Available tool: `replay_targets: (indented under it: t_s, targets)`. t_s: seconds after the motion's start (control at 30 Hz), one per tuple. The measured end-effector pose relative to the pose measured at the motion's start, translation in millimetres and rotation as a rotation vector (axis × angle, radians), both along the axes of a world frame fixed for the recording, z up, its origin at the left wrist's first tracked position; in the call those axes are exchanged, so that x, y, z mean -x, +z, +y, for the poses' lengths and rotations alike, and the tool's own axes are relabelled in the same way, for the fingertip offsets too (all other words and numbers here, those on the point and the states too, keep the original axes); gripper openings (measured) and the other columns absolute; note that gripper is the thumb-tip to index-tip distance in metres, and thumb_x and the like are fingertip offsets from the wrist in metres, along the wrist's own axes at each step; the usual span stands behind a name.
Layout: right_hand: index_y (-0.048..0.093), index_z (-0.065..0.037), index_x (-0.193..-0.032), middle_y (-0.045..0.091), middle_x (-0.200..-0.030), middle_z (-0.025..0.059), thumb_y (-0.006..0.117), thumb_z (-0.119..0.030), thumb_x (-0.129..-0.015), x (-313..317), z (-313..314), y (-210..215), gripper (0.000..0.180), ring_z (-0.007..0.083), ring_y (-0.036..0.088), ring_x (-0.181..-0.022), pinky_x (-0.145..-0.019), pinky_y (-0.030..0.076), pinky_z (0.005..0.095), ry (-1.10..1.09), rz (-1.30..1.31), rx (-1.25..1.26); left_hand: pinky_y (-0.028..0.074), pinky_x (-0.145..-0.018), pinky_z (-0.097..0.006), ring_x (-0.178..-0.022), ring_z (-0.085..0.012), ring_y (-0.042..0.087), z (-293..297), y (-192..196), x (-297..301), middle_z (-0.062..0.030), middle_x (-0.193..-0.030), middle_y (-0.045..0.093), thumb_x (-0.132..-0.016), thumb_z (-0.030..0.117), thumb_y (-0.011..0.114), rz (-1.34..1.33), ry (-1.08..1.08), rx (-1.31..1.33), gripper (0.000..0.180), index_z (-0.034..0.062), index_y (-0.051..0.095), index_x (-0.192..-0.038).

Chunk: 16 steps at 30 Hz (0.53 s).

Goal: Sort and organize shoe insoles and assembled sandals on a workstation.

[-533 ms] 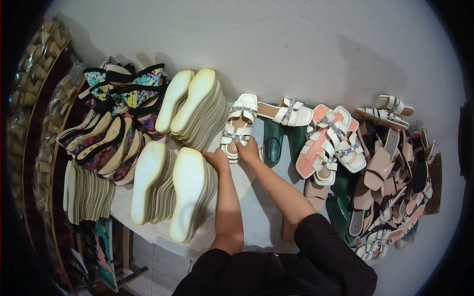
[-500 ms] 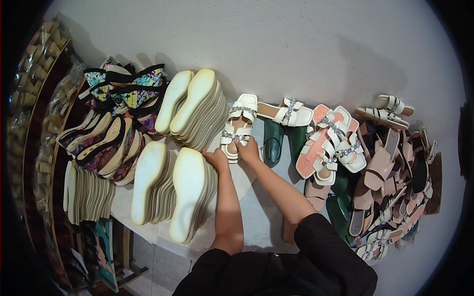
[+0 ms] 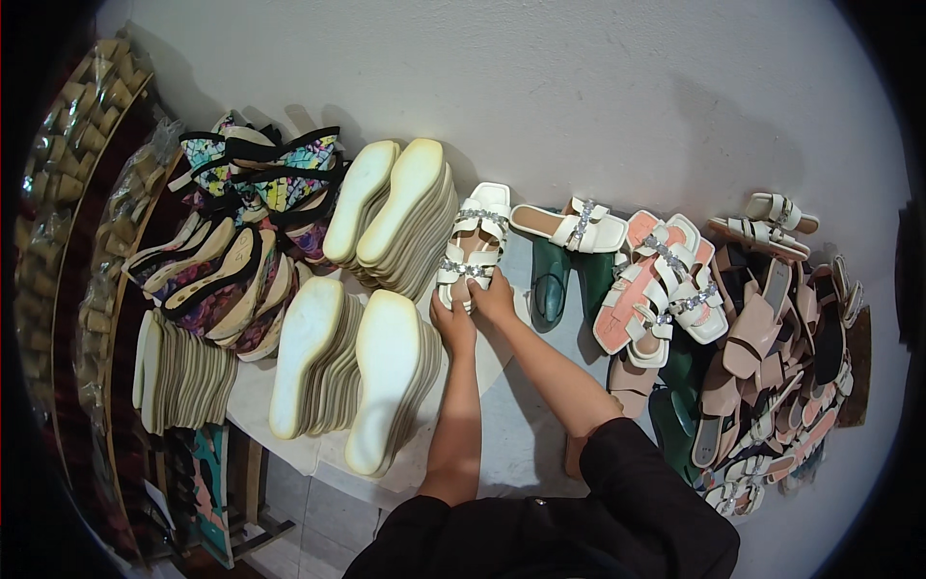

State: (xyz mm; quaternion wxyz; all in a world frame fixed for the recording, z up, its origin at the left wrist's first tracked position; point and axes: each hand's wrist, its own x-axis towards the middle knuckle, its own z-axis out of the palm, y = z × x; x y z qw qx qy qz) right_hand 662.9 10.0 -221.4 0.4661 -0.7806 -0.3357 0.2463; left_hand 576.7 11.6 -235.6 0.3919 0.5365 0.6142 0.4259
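A white sandal (image 3: 469, 280) with jewelled straps and a square toe stands among the shoes at the middle of the table, its toe toward the wall. My right hand (image 3: 495, 297) grips its heel end from the right, thumb over the insole. On the other side of the heel, my left hand (image 3: 452, 322) has its fingers closed against the edge. The sole's underside is hidden. Just right of it lies another white jewelled sandal (image 3: 590, 230), resting on dark green shoes (image 3: 550, 288).
Tall stacks of cream sole pieces (image 3: 384, 372) flank my left forearm. Patterned wedge shoes (image 3: 227, 280) are heaped farther left, beside a rack (image 3: 116, 183) of bagged blocks. Coral-lined white sandals (image 3: 617, 318) and a pile of beige slides (image 3: 748, 333) fill the right. A wall rises behind.
My left hand has moved up and right from beside the sole stack to the sandal's heel. The right hand stays on the sandal. The whole view has shifted slightly.
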Motion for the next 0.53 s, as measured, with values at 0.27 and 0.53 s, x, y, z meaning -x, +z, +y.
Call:
replay_targets:
  t_s: [0.27,0.53]
  targets:
    - [0.038,-0.001,-0.128,0.048,-0.120,0.0276,0.058,-0.030,-0.078,2,6,2,0.061,0.0412,0.046,-0.111,-0.096,0.033,0.0434,-0.033,-0.054,0.142,0.008,-0.112,-0.041,-0.136,-0.0390,0.009,-12,12,-5,-0.0311,-0.143,0.013,-0.088,0.019,0.042,0.147,-0.058,0.018,0.065,-0.0134,0.012,-0.136]
    - [0.033,0.001,-0.134,0.036,-0.134,0.0263,0.055,-0.027,-0.083,18,-89,64,0.062,0.0321,0.039,-0.125,-0.104,0.028,0.0389,0.226,0.461,-0.079,0.004,-0.111,-0.044,-0.135,-0.0413,0.006,-105,42,20,-0.0262,-0.146,0.011,-0.089,0.023,0.048,-0.074,-0.366,-0.095,0.071,-0.0012,0.008,-0.142]
